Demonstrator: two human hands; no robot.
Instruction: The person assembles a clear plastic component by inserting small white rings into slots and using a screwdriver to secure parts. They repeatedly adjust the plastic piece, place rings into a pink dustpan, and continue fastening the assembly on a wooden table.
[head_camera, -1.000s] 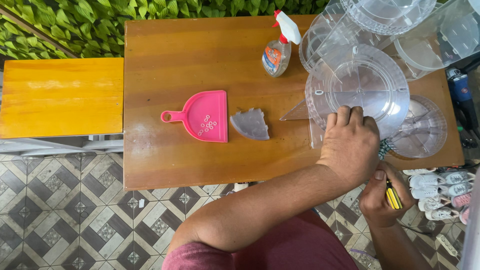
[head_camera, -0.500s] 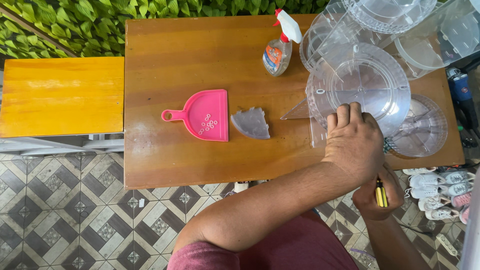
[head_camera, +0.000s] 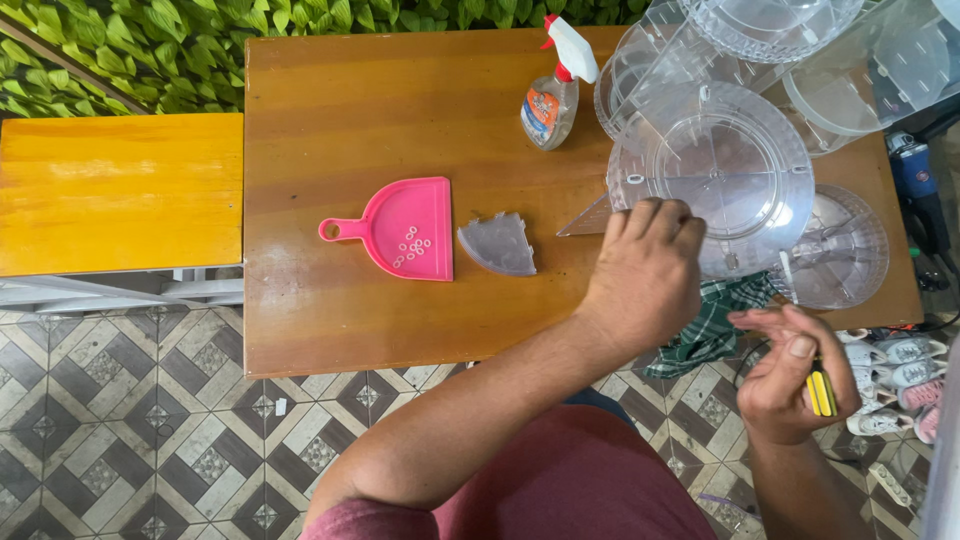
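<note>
Clear round tray (head_camera: 730, 170) — left hand (head_camera: 645, 275) grips its rim; right hand (head_camera: 790, 385) clasps a yellow tool (head_camera: 820, 392).

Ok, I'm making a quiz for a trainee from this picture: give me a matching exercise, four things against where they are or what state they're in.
Things:
1. pink dustpan
2. spray bottle
3. left hand
4. right hand

Places or states:
A. holds a yellow and black tool below the table edge
B. stands upright near the far edge of the wooden table
C. rests on the rim of a clear round tray
D. lies flat with small white rings in it

Pairs: 1-D, 2-B, 3-C, 4-A
</note>
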